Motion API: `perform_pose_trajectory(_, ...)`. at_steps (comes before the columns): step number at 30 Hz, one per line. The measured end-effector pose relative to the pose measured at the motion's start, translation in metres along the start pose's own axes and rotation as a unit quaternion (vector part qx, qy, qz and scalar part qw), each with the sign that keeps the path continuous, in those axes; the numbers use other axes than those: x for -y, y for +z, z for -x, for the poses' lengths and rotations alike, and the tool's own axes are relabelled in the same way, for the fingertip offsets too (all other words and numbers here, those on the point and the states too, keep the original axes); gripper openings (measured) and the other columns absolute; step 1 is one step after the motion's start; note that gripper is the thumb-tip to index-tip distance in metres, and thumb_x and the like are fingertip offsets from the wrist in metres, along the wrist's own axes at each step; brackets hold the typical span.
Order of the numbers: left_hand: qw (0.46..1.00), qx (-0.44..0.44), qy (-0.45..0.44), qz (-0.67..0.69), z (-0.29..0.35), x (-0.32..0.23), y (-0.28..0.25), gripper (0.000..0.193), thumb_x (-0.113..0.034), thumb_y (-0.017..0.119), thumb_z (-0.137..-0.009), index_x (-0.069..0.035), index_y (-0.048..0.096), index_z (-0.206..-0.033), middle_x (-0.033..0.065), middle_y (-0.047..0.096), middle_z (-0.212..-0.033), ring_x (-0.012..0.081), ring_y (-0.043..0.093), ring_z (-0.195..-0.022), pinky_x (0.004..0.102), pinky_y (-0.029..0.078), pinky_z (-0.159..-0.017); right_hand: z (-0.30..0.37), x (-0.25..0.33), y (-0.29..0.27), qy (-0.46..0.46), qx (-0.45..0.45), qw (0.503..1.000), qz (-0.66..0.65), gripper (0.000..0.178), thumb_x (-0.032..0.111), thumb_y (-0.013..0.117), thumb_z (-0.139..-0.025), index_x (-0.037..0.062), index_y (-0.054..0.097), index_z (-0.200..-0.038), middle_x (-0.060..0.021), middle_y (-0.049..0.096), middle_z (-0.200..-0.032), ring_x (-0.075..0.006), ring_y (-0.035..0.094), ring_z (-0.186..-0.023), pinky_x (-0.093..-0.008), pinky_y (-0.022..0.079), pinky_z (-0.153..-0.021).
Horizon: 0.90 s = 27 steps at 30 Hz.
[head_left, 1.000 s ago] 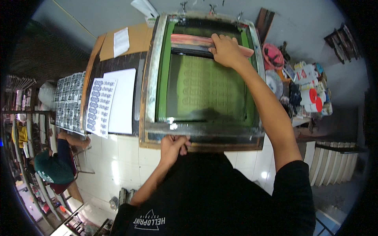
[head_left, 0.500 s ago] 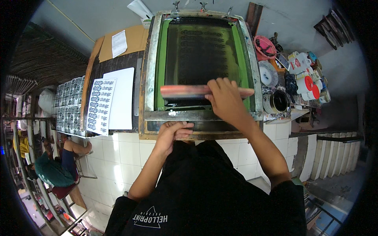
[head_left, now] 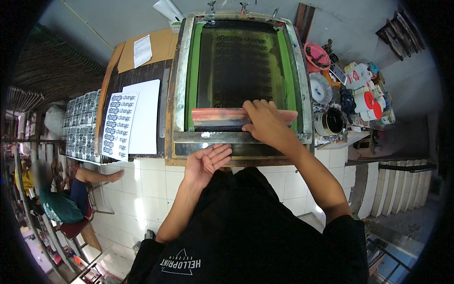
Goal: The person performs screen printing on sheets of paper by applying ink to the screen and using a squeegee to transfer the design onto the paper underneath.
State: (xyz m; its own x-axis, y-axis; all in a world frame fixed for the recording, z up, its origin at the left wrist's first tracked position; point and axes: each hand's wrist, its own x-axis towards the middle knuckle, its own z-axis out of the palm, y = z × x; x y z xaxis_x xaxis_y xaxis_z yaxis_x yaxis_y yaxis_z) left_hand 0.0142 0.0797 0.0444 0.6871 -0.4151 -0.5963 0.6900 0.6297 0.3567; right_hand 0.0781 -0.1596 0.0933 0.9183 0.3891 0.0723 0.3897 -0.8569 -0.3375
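Note:
A printing screen with a metal frame [head_left: 198,137] lies before me on a wooden-edged table. Its mesh has green borders [head_left: 193,78] and a dark, ink-covered middle [head_left: 236,71] where rows of lettering show through. My right hand [head_left: 268,122] grips a long squeegee [head_left: 217,116] with a worn reddish handle, set crosswise at the near end of the mesh, close to the frame's front bar. My left hand [head_left: 204,162] is held palm up, fingers stretched, just at the table's front edge; nothing is in it.
Left of the screen lie white paper [head_left: 147,113] and a printed sheet [head_left: 119,125], with cardboard [head_left: 125,59] behind. An open can of black ink [head_left: 330,121], a pink basin [head_left: 317,56] and red-lidded tubs [head_left: 365,102] crowd the right. A person [head_left: 66,206] sits far left.
The squeegee has come slightly toward me, nearer the front bar, and its face tilts more into view. My left hand has turned palm up and its fingers have straightened.

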Motion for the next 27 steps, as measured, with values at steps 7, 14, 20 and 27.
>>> perform_pose_trajectory(7,0.999,-0.025,-0.003,-0.028,-0.006,0.003,-0.008,0.042,-0.012,0.041,-0.093,0.012,0.051,-0.126,0.0287,0.062,-0.126,0.0308,0.068,-0.107,0.0408,0.054,-0.096,0.002,0.005,0.007,-0.026,-0.060,0.996,0.057,0.041,0.017,0.077,-0.075,0.0033,0.055,-0.106,-0.0144,0.056,-0.092,-0.0318,0.054,-0.088,-0.0431,0.039,-0.076)
perform_pose_trajectory(14,0.998,-0.060,-0.003,-0.019,-0.007,0.003,-0.007,0.032,-0.011,0.041,-0.092,0.008,0.056,-0.113,0.0288,0.068,-0.112,0.0276,0.071,-0.086,0.0387,0.058,-0.084,-0.032,-0.016,0.006,-0.052,-0.131,0.985,0.101,0.031,0.012,0.072,-0.075,0.0060,0.057,-0.100,-0.0128,0.055,-0.088,-0.0276,0.053,-0.083,-0.0405,0.038,-0.072)
perform_pose_trajectory(20,0.998,-0.060,-0.016,-0.016,-0.008,0.002,-0.012,0.033,-0.015,0.039,-0.093,0.007,0.058,-0.108,0.0245,0.070,-0.107,0.0291,0.071,-0.086,0.0406,0.055,-0.087,-0.088,-0.049,-0.007,-0.045,-0.125,0.984,0.121,0.034,0.014,0.074,-0.074,0.0060,0.057,-0.103,-0.0127,0.055,-0.088,-0.0292,0.055,-0.085,-0.0406,0.040,-0.075)
perform_pose_trajectory(27,0.996,-0.074,-0.024,-0.044,-0.003,0.000,-0.009,0.041,-0.018,0.034,-0.096,0.008,0.063,-0.107,0.0232,0.071,-0.104,0.0286,0.071,-0.089,0.0419,0.053,-0.090,-0.166,-0.103,-0.018,-0.039,-0.133,0.980,0.146,0.041,0.013,0.079,-0.072,0.0059,0.055,-0.105,-0.0146,0.059,-0.094,-0.0321,0.058,-0.093,-0.0429,0.042,-0.079)
